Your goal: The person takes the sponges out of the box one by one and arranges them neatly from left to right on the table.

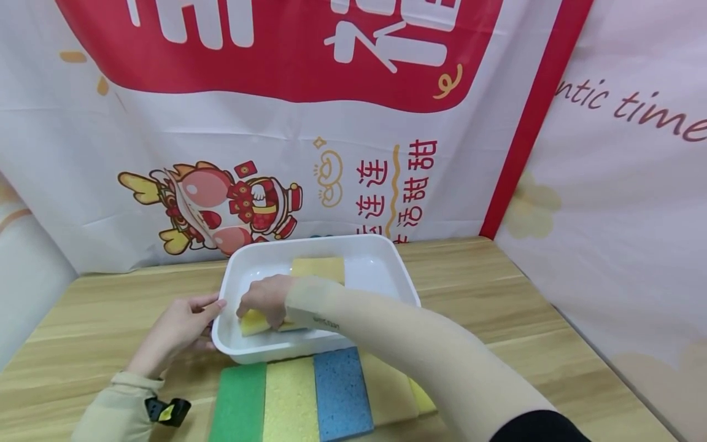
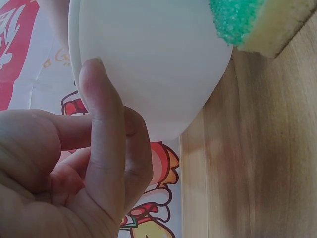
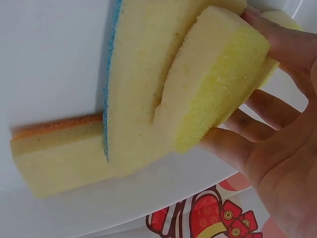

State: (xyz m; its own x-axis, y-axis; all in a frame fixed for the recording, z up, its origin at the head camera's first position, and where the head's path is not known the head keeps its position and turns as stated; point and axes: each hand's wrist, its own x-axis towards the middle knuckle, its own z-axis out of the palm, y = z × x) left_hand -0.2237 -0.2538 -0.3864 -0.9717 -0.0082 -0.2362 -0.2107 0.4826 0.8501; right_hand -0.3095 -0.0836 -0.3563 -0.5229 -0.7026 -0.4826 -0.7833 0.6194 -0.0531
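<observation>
In the head view a white plastic tub stands near the back of the table. My left hand holds its left end at the rim, with a finger against the outer wall in the left wrist view. Inside the tub, my right hand grips a yellow sponge, thumb on one side and fingers on the other. That sponge is tilted against a blue-backed sponge. Beside it lies an orange-backed sponge, pale side showing. A pale sponge is visible beyond the right wrist.
Before the tub a row of sponges lies side by side: green, yellow, blue and a pale one, with bright yellow partly behind the right forearm. A printed cloth hangs behind the wooden table.
</observation>
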